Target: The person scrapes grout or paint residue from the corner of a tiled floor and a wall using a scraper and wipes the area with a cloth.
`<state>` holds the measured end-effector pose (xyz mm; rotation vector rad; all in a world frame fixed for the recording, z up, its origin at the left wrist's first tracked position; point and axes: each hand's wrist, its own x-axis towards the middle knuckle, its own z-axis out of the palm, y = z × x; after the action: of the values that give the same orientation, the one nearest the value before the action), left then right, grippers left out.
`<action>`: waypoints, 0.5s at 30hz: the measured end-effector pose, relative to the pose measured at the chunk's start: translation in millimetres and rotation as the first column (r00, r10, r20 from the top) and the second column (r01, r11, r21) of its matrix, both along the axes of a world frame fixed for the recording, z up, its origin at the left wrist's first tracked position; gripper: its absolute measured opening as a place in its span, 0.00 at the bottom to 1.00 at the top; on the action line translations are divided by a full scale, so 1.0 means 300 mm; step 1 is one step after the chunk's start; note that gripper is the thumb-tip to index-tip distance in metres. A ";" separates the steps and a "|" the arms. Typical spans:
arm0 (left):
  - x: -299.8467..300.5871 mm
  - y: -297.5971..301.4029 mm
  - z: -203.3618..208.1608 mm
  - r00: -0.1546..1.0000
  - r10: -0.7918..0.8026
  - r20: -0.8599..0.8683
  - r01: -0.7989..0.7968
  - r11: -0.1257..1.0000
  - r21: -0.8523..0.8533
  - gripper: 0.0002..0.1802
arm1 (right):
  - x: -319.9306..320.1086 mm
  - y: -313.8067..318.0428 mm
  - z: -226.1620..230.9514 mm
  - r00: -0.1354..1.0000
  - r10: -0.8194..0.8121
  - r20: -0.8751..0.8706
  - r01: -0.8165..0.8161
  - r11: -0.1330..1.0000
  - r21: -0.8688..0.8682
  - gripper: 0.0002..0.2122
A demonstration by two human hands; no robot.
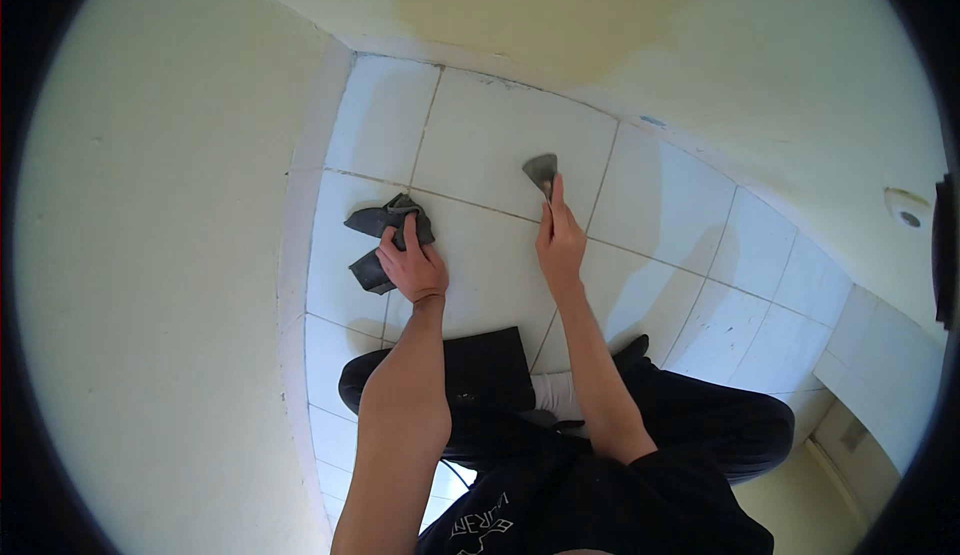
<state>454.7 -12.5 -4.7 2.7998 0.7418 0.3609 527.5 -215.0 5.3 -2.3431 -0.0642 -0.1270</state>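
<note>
My right hand is closed around the handle of a putty knife. Its wide grey blade points toward the far wall, over a large white floor tile. The handle is mostly hidden in my fingers. To the left, my left hand presses a crumpled dark grey cloth onto the tiles, fingers bent over it. Part of the cloth spreads out to the left of the fingers in two flaps. The putty knife and the cloth are well apart.
White floor tiles with dark joints meet a pale wall on the left and another wall with a yellowish patch ahead. Dark specks mark the tile edge along the far wall. My folded legs in black trousers are close below. A round fitting sits on the right wall.
</note>
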 end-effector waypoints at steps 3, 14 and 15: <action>0.005 -0.003 0.005 1.000 0.007 0.008 -0.007 1.000 0.009 0.29 | -0.099 0.029 -0.037 0.991 -0.115 0.066 0.114 0.993 0.028 0.25; 0.059 0.058 0.071 0.995 -0.018 0.103 0.046 0.961 -0.273 0.28 | -0.131 0.081 -0.052 0.999 0.012 0.047 0.009 0.910 -0.416 0.25; 0.106 0.104 0.076 0.987 -0.068 0.144 0.096 0.976 -0.197 0.21 | -0.116 0.083 -0.053 0.999 -0.010 0.048 0.028 0.917 -0.399 0.25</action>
<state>486.4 18.7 18.2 2.5751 0.5948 0.4315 492.5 -190.0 -10.4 -2.7518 -0.0975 -0.1914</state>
